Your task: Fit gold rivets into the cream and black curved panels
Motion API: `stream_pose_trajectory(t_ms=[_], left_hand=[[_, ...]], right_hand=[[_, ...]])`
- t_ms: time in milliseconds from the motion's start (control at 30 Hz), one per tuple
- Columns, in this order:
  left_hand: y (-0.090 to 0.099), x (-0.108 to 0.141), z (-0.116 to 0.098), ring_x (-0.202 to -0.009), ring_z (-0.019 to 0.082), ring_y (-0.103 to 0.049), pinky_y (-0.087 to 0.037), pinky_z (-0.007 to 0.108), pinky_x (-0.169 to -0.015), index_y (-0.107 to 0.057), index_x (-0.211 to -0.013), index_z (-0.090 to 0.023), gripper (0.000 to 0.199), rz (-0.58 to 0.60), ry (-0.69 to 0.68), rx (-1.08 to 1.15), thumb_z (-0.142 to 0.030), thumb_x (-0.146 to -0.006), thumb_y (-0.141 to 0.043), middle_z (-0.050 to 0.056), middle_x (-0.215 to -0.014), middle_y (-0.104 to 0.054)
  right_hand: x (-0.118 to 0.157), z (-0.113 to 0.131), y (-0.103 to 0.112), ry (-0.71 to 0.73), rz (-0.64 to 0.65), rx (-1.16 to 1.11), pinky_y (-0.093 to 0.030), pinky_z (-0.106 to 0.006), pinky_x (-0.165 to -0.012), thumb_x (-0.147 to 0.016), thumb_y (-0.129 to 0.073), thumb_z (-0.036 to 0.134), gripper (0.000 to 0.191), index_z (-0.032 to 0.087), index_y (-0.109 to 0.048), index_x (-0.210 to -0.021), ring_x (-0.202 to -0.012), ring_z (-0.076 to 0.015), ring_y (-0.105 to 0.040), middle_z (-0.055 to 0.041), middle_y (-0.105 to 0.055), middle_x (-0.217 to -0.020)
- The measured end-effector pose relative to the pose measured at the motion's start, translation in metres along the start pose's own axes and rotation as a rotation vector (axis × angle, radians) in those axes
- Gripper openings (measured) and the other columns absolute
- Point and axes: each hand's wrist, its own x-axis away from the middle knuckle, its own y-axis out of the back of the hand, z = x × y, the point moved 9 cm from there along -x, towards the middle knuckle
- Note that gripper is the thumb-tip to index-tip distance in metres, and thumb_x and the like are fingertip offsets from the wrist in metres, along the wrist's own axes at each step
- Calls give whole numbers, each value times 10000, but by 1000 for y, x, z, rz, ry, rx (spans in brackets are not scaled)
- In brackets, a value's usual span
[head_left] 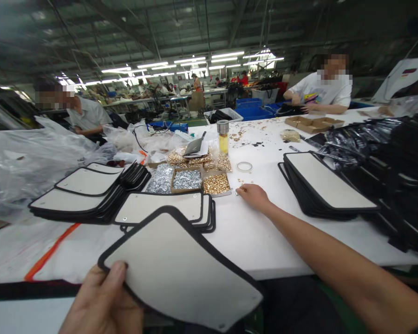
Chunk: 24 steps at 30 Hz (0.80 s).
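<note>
My left hand (104,301) is closed on the corner of a light-grey panel with black edging (181,269), thumb on its face. The panel is tilted above the table's front edge, with small round marks at its lower right end. My right hand (252,197) reaches to the tabletop, fingertips pinched together beside a small silvery piece (237,192); whether it is gripped is unclear. Just left of these fingers stands a box of gold eyelets (216,184), next to a box of silver washers (187,179). Behind the held panel lies a short pile of panels with metal eyelets (160,206).
Panel stacks stand at left (69,204) and right (330,183). A tape roll (244,166) and a drink bottle (223,138) are beyond the boxes. Black material (397,185) covers the right side, plastic bags (38,157) the left. Two co-workers sit across the table.
</note>
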Motion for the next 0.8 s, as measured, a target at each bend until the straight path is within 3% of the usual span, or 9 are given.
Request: stream_pose_trajectory(t_ms=[67,167,267,367,433,500,567,633,800], left_hand=[[-12,11,20,-846,231,-802,-716,376,-759,-727,-1200,-365,246,-61,267,107,-362,-1056,-527,-16,-963,-821],[-33,48,67,-957,266,-802,-696,412,-805,-681,-1232,-273,282,-134,661,277,-424,-1014,-584,57,-1082,-816],[-35,78,111,-979,267,-790,-666,380,-788,-614,-1251,-214,419,-100,830,210,-442,-906,-680,103,-1180,-784],[-22,87,136,-1002,270,-773,-631,369,-822,-588,-1285,-188,550,-8,846,71,-410,-811,-758,109,-1191,-775],[-17,83,139,-1023,278,-756,-602,374,-877,-641,-1257,-181,572,90,823,17,-361,-741,-810,93,-1159,-784],[-16,76,135,-988,274,-735,-570,364,-891,-724,-1119,-181,459,190,782,-43,-341,-704,-834,62,-1035,-791],[-16,70,130,-876,254,-705,-543,343,-824,-749,-928,-186,294,263,750,-100,-376,-720,-836,33,-862,-760],[-20,67,128,-775,236,-677,-517,333,-748,-728,-847,-193,286,333,720,-175,-462,-786,-801,19,-763,-723],[-32,76,126,-816,263,-704,-526,366,-766,-711,-949,-221,370,362,590,-396,-570,-833,-745,29,-835,-743]], right_hand=[[-6,-3,-9,-32,7,64,-604,-451,-952,-1033,-650,404,333,190,-657,-1288,-1105,-234,-688,-100,-672,-1308],[-6,-4,-18,-40,23,139,-598,-456,-966,-1035,-647,402,327,195,-659,-1288,-1120,-235,-683,-102,-668,-1321],[-4,-6,-22,-3,52,189,-594,-458,-971,-1036,-644,406,319,195,-666,-1273,-1120,-235,-682,-99,-673,-1311],[0,-8,-24,54,87,214,-586,-464,-980,-1033,-644,418,314,189,-676,-1247,-1120,-237,-681,-95,-682,-1291],[2,-9,-25,83,98,219,-576,-475,-990,-1031,-644,426,312,187,-684,-1228,-1125,-240,-679,-92,-688,-1277],[4,-9,-24,102,96,218,-570,-484,-997,-1029,-646,428,306,183,-694,-1206,-1125,-243,-678,-89,-695,-1257],[6,-8,-24,124,86,211,-568,-482,-999,-1030,-647,420,290,181,-701,-1185,-1119,-240,-681,-85,-702,-1241],[8,-6,-24,154,81,194,-576,-468,-991,-1031,-650,407,275,180,-701,-1178,-1106,-233,-685,-83,-705,-1236],[13,-11,-22,188,74,140,-598,-444,-953,-1028,-662,388,275,173,-690,-1196,-1068,-220,-698,-82,-707,-1223]])
